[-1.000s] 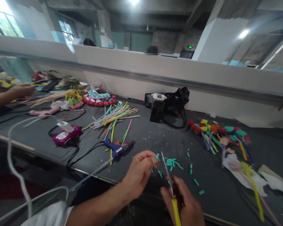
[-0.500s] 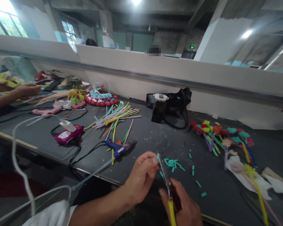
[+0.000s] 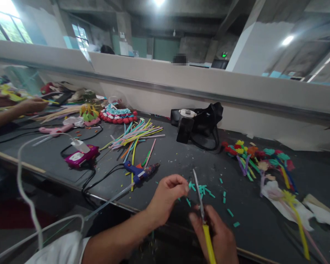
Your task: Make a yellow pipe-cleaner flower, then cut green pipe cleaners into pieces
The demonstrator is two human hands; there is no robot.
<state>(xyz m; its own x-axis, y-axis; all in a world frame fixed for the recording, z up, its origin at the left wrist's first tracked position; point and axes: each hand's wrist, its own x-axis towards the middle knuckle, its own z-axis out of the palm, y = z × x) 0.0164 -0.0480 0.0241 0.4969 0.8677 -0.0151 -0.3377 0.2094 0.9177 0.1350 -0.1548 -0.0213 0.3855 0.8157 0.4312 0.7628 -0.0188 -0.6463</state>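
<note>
My right hand point(image 3: 218, 234) is closed around a pair of scissors point(image 3: 200, 200) with a yellow handle, its blade pointing up and away from me. To its left, my left hand point(image 3: 169, 198) is in a pinch, thumb against fingertips; what lies between them, if anything, is too small or hidden to make out. The scissor blade stands just right of these fingertips, apart from them. Beyond and beside the blade lie several short green cut pieces point(image 3: 206, 190) on the dark table point(image 3: 159, 154), some scattered to the right.
A blue glue gun point(image 3: 139, 172) lies left of my hands, near a bundle of coloured fuzzy stems point(image 3: 137, 134) and a magenta power strip point(image 3: 82, 156). A phone point(image 3: 184, 130) leans by a black bag point(image 3: 209, 124). Colourful fuzzy flowers point(image 3: 253, 152) lie right. Another person's hand point(image 3: 34, 105) works far left.
The scissors have moved away from my left fingertips, to the right. My right hand has shifted slightly right and down; the green piece seen at my left fingertips no longer shows there.
</note>
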